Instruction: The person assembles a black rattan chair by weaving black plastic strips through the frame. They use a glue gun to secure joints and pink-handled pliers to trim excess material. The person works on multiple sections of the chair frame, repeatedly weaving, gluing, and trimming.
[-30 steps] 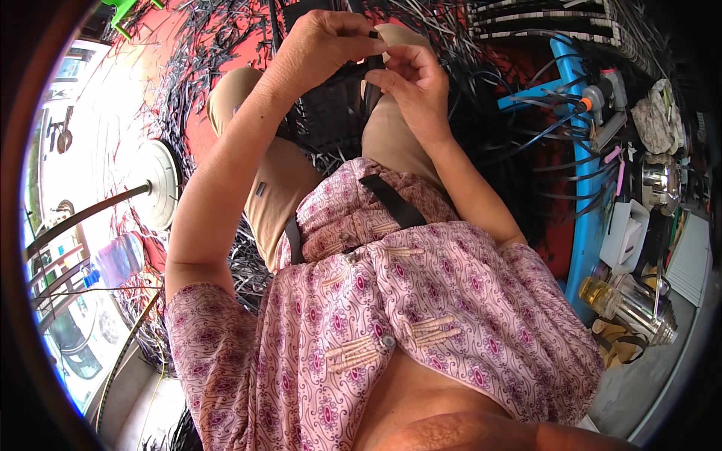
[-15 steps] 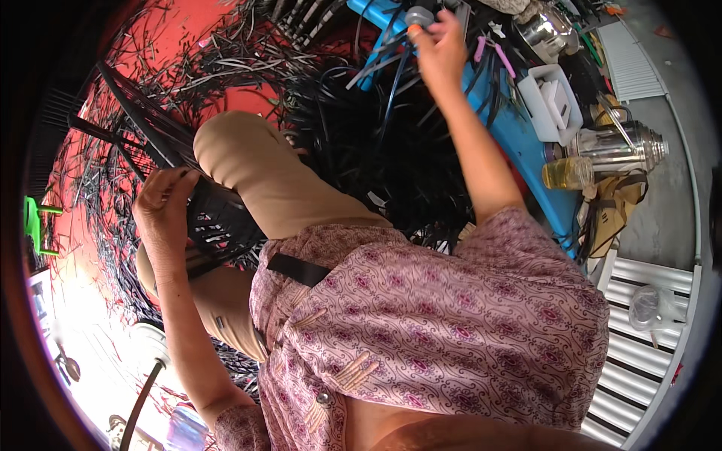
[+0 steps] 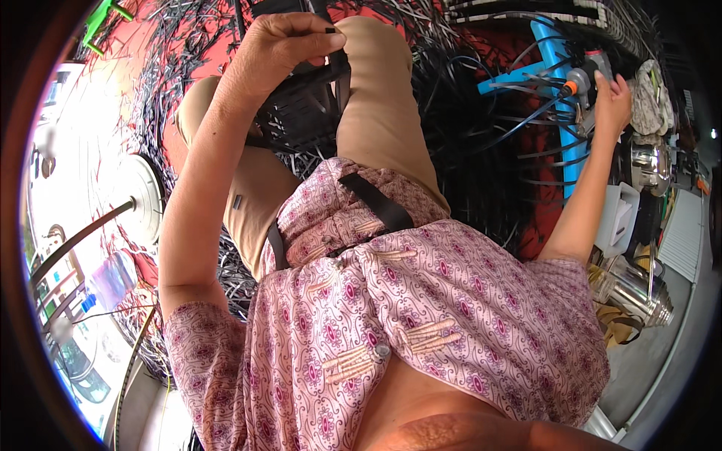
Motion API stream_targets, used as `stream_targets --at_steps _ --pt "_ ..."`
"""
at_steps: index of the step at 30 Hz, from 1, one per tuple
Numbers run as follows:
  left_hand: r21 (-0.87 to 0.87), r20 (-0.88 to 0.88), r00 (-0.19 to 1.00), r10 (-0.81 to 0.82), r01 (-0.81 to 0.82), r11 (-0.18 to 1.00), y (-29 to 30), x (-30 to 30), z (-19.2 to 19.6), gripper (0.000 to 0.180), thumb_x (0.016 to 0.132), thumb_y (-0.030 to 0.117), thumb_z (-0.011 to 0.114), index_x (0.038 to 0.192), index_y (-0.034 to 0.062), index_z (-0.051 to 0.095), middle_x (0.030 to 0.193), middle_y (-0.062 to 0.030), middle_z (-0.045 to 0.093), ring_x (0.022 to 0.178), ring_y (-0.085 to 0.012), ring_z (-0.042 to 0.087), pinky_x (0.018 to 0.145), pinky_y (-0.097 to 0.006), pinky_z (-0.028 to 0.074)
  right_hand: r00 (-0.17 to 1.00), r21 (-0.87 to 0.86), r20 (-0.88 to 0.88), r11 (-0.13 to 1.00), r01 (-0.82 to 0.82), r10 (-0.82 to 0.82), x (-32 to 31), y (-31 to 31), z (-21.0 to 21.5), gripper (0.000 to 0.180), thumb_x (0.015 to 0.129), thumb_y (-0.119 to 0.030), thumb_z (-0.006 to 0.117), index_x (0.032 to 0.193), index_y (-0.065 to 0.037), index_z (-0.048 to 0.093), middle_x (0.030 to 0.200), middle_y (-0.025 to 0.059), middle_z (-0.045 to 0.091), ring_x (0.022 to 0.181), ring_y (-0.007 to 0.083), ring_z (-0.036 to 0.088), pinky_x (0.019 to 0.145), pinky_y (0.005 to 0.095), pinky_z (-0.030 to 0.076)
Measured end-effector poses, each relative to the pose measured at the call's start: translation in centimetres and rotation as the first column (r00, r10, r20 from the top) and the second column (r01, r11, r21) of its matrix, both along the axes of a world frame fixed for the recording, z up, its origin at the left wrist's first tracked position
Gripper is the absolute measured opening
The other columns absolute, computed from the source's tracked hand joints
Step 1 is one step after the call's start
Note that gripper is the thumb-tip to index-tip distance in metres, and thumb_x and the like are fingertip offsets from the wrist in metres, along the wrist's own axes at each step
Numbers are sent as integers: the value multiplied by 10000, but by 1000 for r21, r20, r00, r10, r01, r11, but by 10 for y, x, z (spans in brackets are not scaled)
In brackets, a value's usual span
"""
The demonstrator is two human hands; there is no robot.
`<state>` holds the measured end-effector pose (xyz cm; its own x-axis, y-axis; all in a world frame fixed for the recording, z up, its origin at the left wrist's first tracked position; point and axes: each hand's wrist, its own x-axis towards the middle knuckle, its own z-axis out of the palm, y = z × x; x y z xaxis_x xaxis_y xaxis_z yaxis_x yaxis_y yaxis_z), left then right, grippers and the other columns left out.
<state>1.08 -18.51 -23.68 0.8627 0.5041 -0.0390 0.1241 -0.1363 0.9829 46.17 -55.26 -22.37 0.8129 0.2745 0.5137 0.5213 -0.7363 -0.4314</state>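
Observation:
My left hand (image 3: pixel 274 49) is raised over my knees, thumb and fingers pinched on the end of a flat black plastic strip (image 3: pixel 331 37). Below it, between my legs, lies a black woven piece (image 3: pixel 301 109) on dark frame bars; much of it is hidden. Out to the right, my right hand (image 3: pixel 613 105) has its fingers at a grey air staple gun (image 3: pixel 580 77) with an orange fitting and a blue hose (image 3: pixel 530 120). The staple gun is over a blue bench (image 3: pixel 569 161); the grip is partly hidden by my fingers.
Loose black strips (image 3: pixel 451 169) are heaped beside my right leg, and more litter the red floor (image 3: pixel 368 9). At the right stand a white plastic bin (image 3: pixel 618 218), a metal flask (image 3: pixel 635 289) and a shiny metal pot (image 3: pixel 650 167). A round white fan base (image 3: pixel 143 199) stands left.
My view has turned, so the bench and knees sit differently in it. My right hand, blurred over the staple gun before, now has its fingers on it. My left hand keeps its pinch.

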Motion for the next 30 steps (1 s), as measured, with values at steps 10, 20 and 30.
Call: stream_targets --at_steps 10,20,30 --pt "108 -6 994 -110 110 988 -5 -2 21 84 901 39 751 978 23 782 868 24 693 860 -58 659 787 -220 505 228 772 -463 516 -370 856 -312 185 -18 220 948 -118 744 1139 -10 745 935 7 746 808 33 645 674 206 520" --pt "243 66 970 -232 210 947 -7 1 23 97 891 57 758 983 41 782 829 27 631 818 -58 595 729 -216 457 156 806 -485 509 -303 861 -339 194 -34 138 945 -95 755 1039 5 749 808 4 700 670 40 581 596 195 471" --pt "368 -179 979 -93 154 917 -2 -44 27 368 886 202 770 1175 -11 692 955 -101 738 866 -187 696 806 -321 540 119 864 -456 470 -178 882 -347 190 -46 135 970 -128 727 919 -4 714 714 -27 593 619 41 522 560 205 406"
